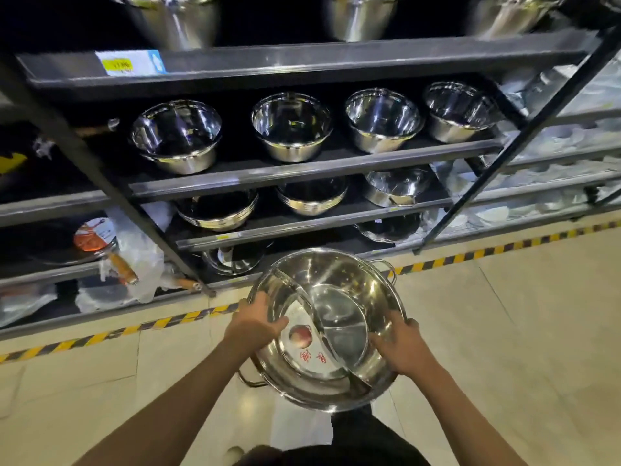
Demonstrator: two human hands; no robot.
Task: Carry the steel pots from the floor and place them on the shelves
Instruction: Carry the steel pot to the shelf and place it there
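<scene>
now, from the head view, a wide divided steel hotpot (331, 327) hangs in the air between both hands, above the pale tiled floor (504, 331) and just near of the dark shelving unit (302, 169). it looks rigid and polished, so likely slick under bare skin, and broad enough to tip if held on one side only; a curved partition and a printed paper insert sit inside. the safest hold is probably the rolled rim on opposite sides, or the wire loop handle (386, 267) on the far right.

the left hand (255, 319) is closed over the left rim, thumb reaching inside. the right hand (401, 344) clamps the near right rim, fingers wrapped under the outside wall. both forearms stretch forward from the near edge, roughly level, elbows slightly out. steel bowls (292, 126) fill the middle shelf; the lower shelf shows a gap on the left.
</scene>
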